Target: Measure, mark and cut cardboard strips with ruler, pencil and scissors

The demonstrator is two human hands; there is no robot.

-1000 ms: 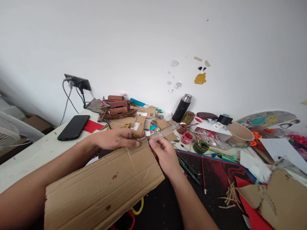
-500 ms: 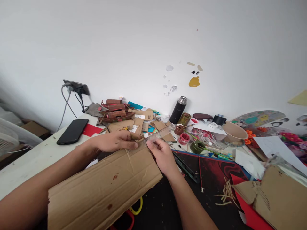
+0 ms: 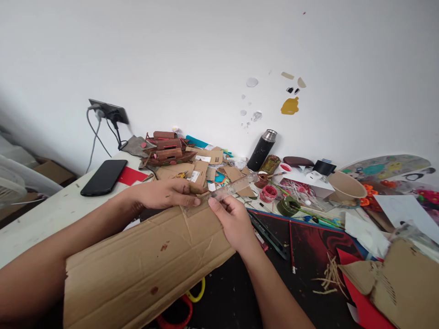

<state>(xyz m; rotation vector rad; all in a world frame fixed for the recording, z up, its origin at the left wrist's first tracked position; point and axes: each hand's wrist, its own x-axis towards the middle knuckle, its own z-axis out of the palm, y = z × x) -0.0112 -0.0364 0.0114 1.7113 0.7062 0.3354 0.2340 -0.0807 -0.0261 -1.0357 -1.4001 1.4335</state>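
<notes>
A long piece of brown cardboard [image 3: 147, 269] slants across the front, creased near its upper right end and marked with two reddish-brown spots. A clear plastic ruler [image 3: 240, 184] lies over that far end and sticks out past it to the right. My left hand [image 3: 168, 193] pinches the ruler against the cardboard's upper edge, thumb on top. Just to the right, my right hand [image 3: 233, 221] grips the ruler and the cardboard's right edge, its fingers partly hidden. Below the cardboard, scissors [image 3: 196, 292] with yellow and red handles show in part.
A black phone [image 3: 104, 177] lies at left. Brown model boats [image 3: 169, 151] and cardboard scraps [image 3: 206, 157] sit by the wall. A black flask [image 3: 262, 151], paint jars [image 3: 268, 193] and a bowl [image 3: 347, 187] stand behind. At right are twine pieces [image 3: 329, 274] and more cardboard [image 3: 408, 278].
The view has shifted slightly, so the background sits higher and further right. Both hands keep their hold on the ruler and cardboard, with hardly any movement between them.
</notes>
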